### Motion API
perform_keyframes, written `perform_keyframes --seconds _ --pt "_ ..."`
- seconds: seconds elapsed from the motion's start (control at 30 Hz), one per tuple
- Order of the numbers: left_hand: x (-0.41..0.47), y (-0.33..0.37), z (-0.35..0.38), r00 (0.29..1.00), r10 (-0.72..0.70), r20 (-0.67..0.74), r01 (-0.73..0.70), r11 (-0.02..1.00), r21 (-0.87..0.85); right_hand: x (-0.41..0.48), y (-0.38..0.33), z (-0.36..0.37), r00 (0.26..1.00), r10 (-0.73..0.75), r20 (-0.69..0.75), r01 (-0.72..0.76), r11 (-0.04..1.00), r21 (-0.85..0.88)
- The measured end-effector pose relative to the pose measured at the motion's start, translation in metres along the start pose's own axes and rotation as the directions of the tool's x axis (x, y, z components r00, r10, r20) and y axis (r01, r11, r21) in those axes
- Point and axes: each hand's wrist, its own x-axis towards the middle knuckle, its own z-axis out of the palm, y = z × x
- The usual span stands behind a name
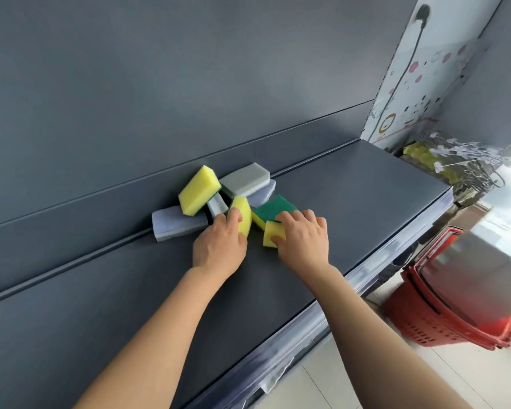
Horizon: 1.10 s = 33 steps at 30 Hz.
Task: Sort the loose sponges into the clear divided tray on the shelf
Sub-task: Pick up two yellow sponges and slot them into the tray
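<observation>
Head view is showing a pile of loose rectangular foam sponges (219,196), yellow, grey and green-backed, lying on the dark grey metal shelf (351,199) against its back panel. Left hand (220,246) is pinching an upright yellow sponge (244,215) between thumb and fingers. Right hand (303,240) is gripping a small yellow sponge block (270,233), touching the green-topped sponge (273,209). Stacked red plastic baskets (455,305) are sitting on the floor to the right.
</observation>
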Motion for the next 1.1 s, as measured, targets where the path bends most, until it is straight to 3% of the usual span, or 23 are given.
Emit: perform_keyframes --seconds 0.07,0.17,0.33,0.43,0.57,0.93,1.1 --pt "-0.005 -0.005 -0.006 0.998 -0.051 -0.036 0.047 0.993 -0.109 0.003 -0.005 -0.002 1.000 0.012 -0.004 -0.011 0.998 0.061" --pt "-0.015 -0.016 -0.016 0.970 -0.242 -0.025 0.226 0.932 -0.285 0.003 -0.013 -0.006 1.000 0.024 0.014 -0.026 0.976 0.217" --pt "-0.041 -0.039 -0.031 0.908 -0.416 0.056 0.366 0.719 -0.591 -0.006 -0.038 -0.010 0.999 -0.002 0.041 -0.018 0.871 0.490" --pt "-0.060 -0.054 -0.040 0.841 -0.540 0.030 0.406 0.594 -0.694 -0.012 -0.057 -0.010 0.998 -0.052 0.040 0.018 0.804 0.595" --pt "-0.093 -0.077 -0.052 0.702 -0.709 -0.066 0.387 0.458 -0.801 -0.024 -0.088 -0.011 0.995 -0.096 0.023 0.051 0.704 0.709" --pt "-0.224 -0.130 -0.102 0.543 -0.815 -0.205 0.288 0.410 -0.866 -0.085 -0.199 -0.016 0.956 -0.292 0.014 0.139 0.497 0.857" --pt "-0.298 -0.152 -0.130 0.479 -0.835 -0.271 0.271 0.434 -0.859 -0.135 -0.258 -0.024 0.918 -0.396 -0.012 0.190 0.413 0.890"
